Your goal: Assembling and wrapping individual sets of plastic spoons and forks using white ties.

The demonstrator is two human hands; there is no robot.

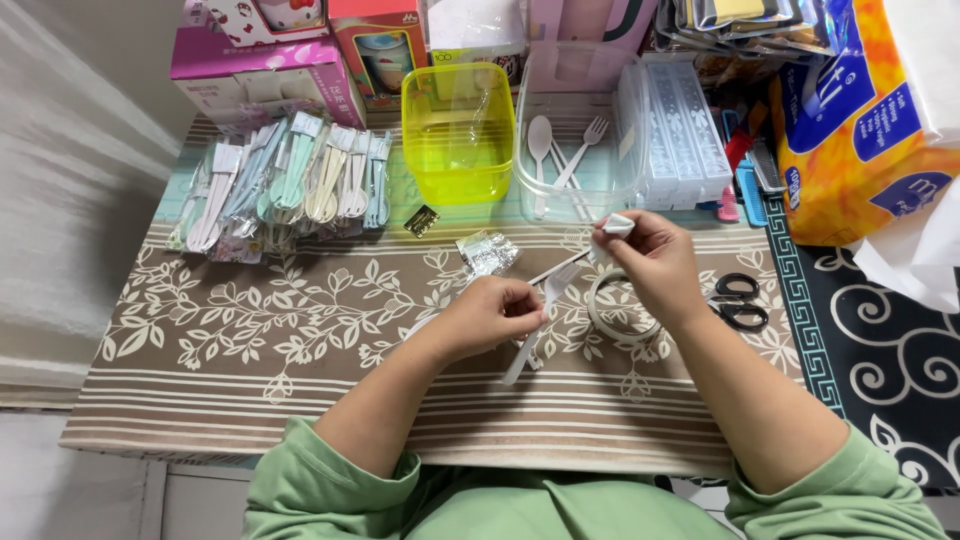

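- Right, I'm looking down on the leaf-patterned table mat [250, 330], brown and cream, covering most of the work surface.
- At the far right sits a big orange and blue pack of tissues [860, 130], pushed against the mat's edge.
- Along the back I see a clear plastic tub [580, 195] with a white spoon and fork lying in it, and just left of it a yellow see-through tub [458, 135].
- At back left there's a heap of pastel cutlery sets in clear sleeves [285, 185], handles fanned toward the wall.
- My left hand [490, 315] is curled closed, fingers pinching the white plastic cutlery [540, 315] near its upper end.
- That cutlery's long axis runs diagonally: the lower tip points toward me and to the left, the upper end goes up and right toward my other hand.
- My right hand [650, 265] has its fingertips pinched shut on a small white wrapper [617, 225] at the cutlery's top end, held above the mat.
- A roll of tape [615, 310] lies flat under that hand.
- Black scissors [738, 300] lie just right of the wrist.
- A crumpled clear wrapper [487, 252] lies near a small gold packet [421, 221].
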